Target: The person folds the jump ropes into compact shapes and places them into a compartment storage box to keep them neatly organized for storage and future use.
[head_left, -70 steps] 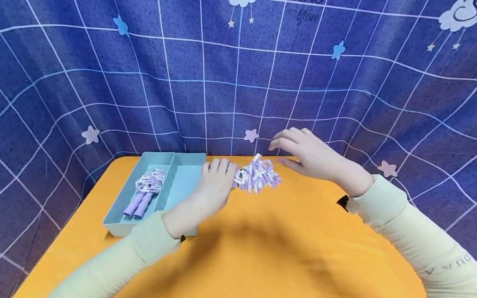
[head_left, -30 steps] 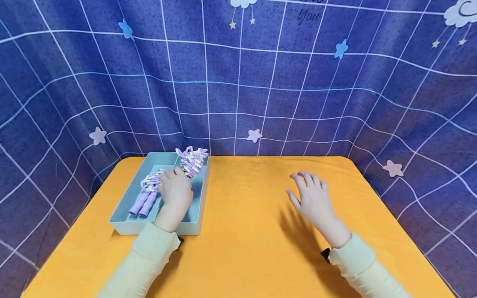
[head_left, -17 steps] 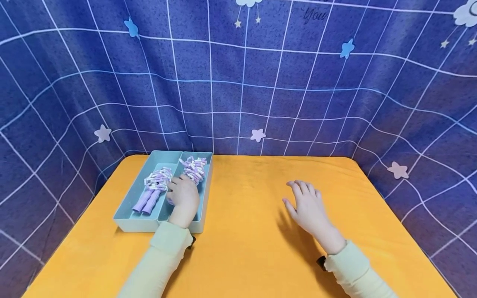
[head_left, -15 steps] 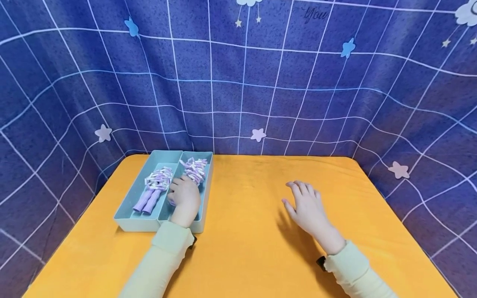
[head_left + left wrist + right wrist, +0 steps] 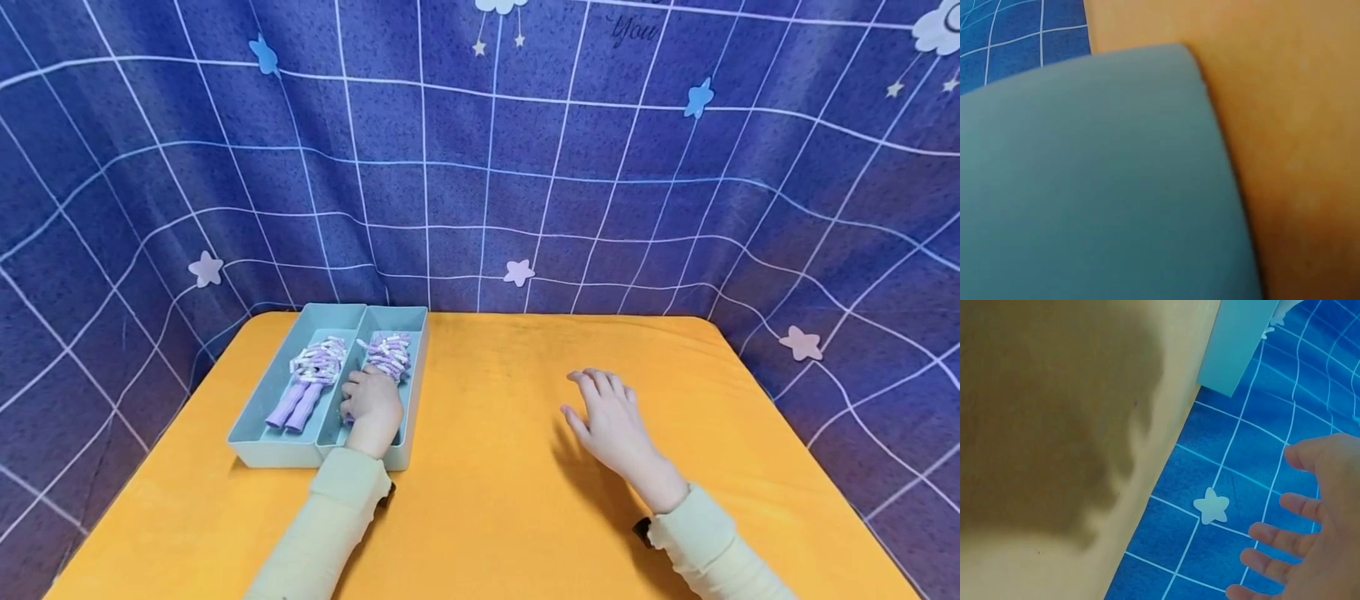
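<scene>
My left hand (image 5: 372,404) is down in the right compartment of a light blue two-part tray (image 5: 322,454). Its curled fingers hold a beaded jump rope (image 5: 390,354) by the handle end. The purple and white beads bunch out beyond the fingers, and the hand hides most of the handles. A second beaded jump rope (image 5: 318,360), with two purple handles, lies bundled in the left compartment. To the right, my right hand (image 5: 611,425) hovers above the orange table, fingers apart and loosely bent, touching nothing. The tray's wall (image 5: 1104,175) fills much of the left wrist view.
An orange cloth (image 5: 495,500) covers the table. Blue curtains (image 5: 465,208) with white grid lines and stars hang behind and at both sides. The tray stands near the table's back left, with a divider (image 5: 341,383) between its compartments.
My left hand has carried the jump rope from the table's middle leftward into the tray's right compartment, then lowered it. My right hand has drawn back toward the front.
</scene>
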`<state>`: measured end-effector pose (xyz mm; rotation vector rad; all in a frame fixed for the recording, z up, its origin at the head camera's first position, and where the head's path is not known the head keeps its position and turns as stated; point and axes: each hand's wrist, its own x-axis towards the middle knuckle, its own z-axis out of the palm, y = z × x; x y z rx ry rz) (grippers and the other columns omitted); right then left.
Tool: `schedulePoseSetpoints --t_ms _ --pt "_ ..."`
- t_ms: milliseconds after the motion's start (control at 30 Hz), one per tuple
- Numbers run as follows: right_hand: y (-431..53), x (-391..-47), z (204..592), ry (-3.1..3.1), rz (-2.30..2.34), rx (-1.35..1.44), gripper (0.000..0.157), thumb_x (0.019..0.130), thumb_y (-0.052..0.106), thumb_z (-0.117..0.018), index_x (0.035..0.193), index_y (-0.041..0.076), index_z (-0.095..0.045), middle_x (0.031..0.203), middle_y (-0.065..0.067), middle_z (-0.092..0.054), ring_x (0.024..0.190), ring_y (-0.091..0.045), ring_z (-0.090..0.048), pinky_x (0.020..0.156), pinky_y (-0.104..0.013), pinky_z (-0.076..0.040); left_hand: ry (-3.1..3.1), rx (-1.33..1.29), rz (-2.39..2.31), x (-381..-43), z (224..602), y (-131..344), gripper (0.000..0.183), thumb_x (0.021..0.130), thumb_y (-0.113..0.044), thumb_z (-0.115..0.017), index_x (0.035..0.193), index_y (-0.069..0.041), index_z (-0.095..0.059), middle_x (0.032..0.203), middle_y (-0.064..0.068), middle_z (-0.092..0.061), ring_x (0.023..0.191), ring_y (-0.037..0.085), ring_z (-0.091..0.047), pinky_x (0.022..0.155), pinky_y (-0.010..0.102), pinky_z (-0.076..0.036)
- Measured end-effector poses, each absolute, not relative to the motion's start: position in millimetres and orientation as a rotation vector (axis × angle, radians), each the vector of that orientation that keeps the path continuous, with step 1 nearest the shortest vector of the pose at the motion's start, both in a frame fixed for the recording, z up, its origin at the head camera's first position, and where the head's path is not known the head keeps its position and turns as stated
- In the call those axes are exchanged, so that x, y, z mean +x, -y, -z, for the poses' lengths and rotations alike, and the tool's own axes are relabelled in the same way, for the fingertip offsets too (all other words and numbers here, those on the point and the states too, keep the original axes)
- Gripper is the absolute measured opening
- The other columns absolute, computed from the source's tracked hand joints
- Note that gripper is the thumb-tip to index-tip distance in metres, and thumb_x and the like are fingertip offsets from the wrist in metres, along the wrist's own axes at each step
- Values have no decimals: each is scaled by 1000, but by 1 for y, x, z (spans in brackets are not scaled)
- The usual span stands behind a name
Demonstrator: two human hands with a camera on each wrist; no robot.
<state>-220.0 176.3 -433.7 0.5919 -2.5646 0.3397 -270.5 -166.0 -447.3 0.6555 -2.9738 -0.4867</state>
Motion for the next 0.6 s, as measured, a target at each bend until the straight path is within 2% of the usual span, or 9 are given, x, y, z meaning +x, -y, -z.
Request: schedulePoseSetpoints --t_ms 300,467,600 --pt "-181 -223 426 2535 -339 624 50 86 33 -64 125 4 -51 121 -17 -54 112 -37 -48 84 -53 -40 3118 540 405 -261 434 168 57 91 -25 -57 126 13 -33 114 40 -39 99 51 -44 71 60 -45" --pt "-187 -222 414 2519 -316 640 52 85 33 -65 124 2 -51 120 -18 -54 110 -38 -49 82 -54 -41 3103 360 381 -245 417 166 63 92 -28 -56 134 12 -31 121 40 -40 108 52 -43 79 61 -44" --pt "-192 -218 399 2519 -314 655 54 85 33 -66 126 0 -50 121 -19 -54 113 -38 -49 84 -56 -42 2993 164 341 -228 404 161 63 92 -32 -56 135 8 -34 123 34 -45 110 49 -45 80 61 -43"
